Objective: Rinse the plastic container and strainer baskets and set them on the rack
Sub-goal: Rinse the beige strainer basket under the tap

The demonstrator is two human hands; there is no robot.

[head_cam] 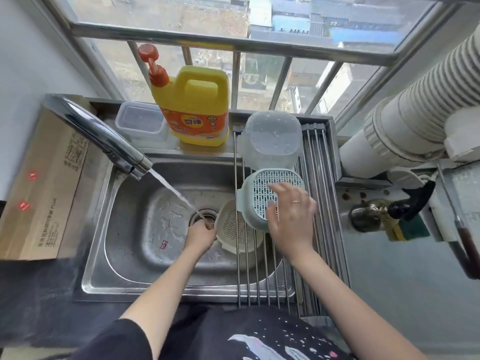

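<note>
Two pieces, the clear container (270, 137) and blue strainer basket (262, 196), are set on the rack (319, 203); the right hand (291, 216) is spread open over the basket. One cream strainer basket (231, 229) is gripped by the left hand (200, 236) in the sink (130, 229), not yet racked.

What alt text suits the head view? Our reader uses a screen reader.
A person's right hand rests on an upturned pale-blue plastic strainer basket on the steel roll-up rack, while the left hand reaches the cream strainer basket in the sink under running water.

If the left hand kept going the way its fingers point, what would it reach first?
The left hand, low in the sink, points up-right toward the cream strainer basket beside the drain. It would probably meet that basket's rim almost at once; whether it touches already is unclear.
</note>
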